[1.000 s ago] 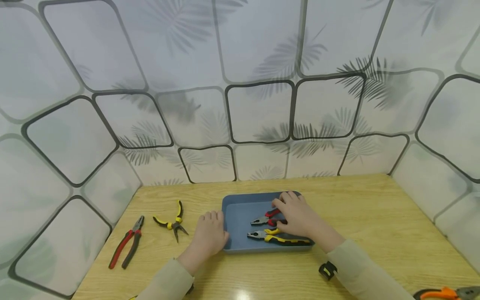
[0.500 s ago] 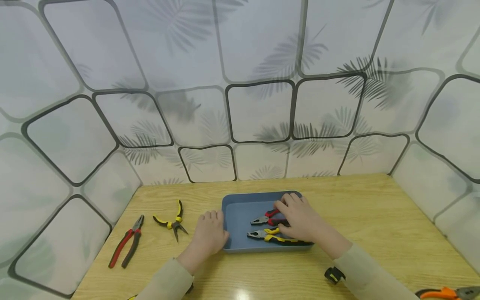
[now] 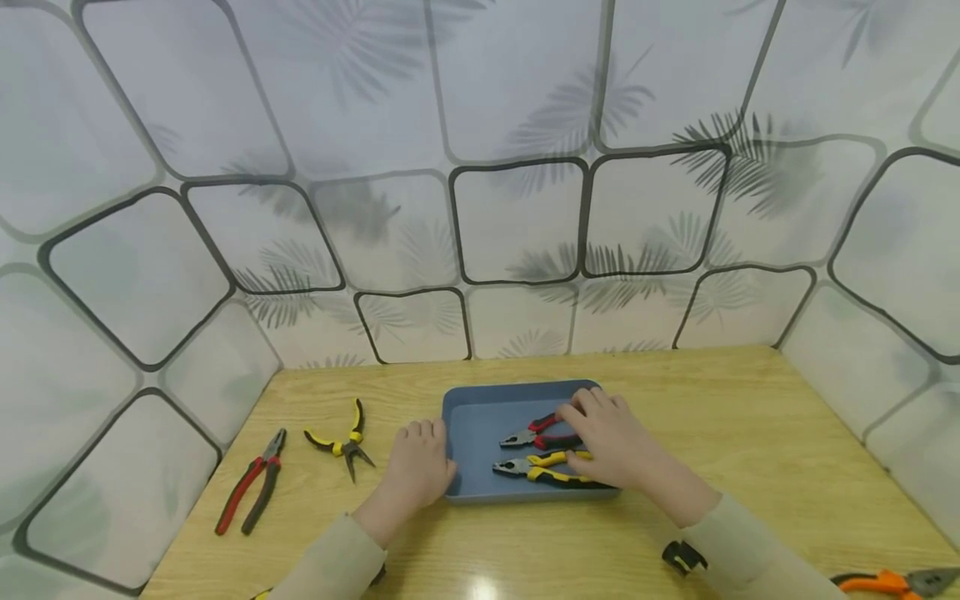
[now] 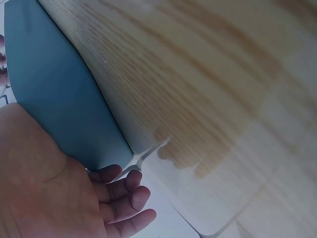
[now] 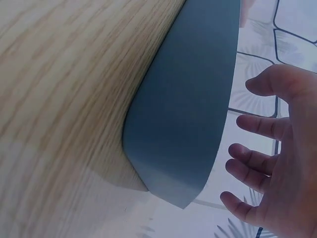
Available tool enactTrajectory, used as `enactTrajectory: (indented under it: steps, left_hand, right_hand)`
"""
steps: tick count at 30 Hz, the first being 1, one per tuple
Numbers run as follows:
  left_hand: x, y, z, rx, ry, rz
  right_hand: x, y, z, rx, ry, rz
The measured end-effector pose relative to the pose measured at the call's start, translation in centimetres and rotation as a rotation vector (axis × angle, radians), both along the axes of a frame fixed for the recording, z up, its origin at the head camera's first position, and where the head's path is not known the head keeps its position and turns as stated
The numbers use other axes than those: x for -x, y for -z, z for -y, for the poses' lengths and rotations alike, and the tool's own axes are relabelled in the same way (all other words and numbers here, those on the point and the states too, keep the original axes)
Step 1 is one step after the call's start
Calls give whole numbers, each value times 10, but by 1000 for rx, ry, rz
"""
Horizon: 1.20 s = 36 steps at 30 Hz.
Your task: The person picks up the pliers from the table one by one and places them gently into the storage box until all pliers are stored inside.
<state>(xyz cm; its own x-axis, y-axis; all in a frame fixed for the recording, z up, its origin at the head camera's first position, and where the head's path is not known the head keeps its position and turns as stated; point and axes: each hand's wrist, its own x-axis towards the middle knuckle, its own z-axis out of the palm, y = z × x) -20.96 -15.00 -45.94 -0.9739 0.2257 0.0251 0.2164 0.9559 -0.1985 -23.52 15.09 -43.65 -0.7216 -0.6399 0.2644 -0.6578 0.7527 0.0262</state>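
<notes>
Pale walls [image 3: 517, 217] with rounded dark-framed shapes and grey fern leaves stand at the back and at both sides. Below them lies a table [image 3: 757, 442] of light wood grain. On its middle is a blue tray [image 3: 472, 417] with low walls.

Two hands come from pale sleeves [image 3: 330, 554]. The left hand [image 3: 417, 463] is placed at the tray's left wall, and its fingers are relaxed, only slightly bent. The right hand [image 3: 611, 437] is over the tray's right part; its fingers are spread and loosely bent, with no tool held between them. Whether they touch the handles beneath, I cannot tell.

Inside the tray, yellow-black pliers [image 3: 536, 467] lie nearer to the person, and red-black pliers [image 3: 531, 434] lie just behind, both heads pointing left. The right hand partly hides the handle ends.

At far left are long red-grey pliers [image 3: 268, 461], head away from the person. Orange pliers [image 3: 891, 582] are at the lower right corner. Smaller yellow-black needle-nose pliers [image 3: 350, 449], with spread handles, lie between the long pair and the left hand.
</notes>
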Motion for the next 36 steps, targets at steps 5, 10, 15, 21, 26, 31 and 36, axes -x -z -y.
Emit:
enactTrajectory:
  steps: [5, 10, 15, 21, 26, 31, 36]
  left_hand:
    - [2, 0, 1, -6, -1, -5]
    - [1, -1, 0, -7, 3, -11]
    - [0, -1, 0, -6, 6, -16]
    - [1, -1, -1, -2, 0, -9]
    - [1, 0, -1, -5, -2, -6]
    - [2, 2, 0, -17, -1, -22]
    - [1, 2, 0, -7, -6, -11]
  right_hand:
    - [-2, -1, -6, -10, 8, -5]
    - [-5, -2, -11, -29, 28, -13]
    - [-7, -3, -16, -31, 43, -15]
    - [-11, -4, -21, -15, 67, -14]
    - [-14, -6, -26, -14, 93, -4]
    - [-17, -9, -30, -10, 94, -26]
    - [-20, -10, -34, -21, 101, -42]
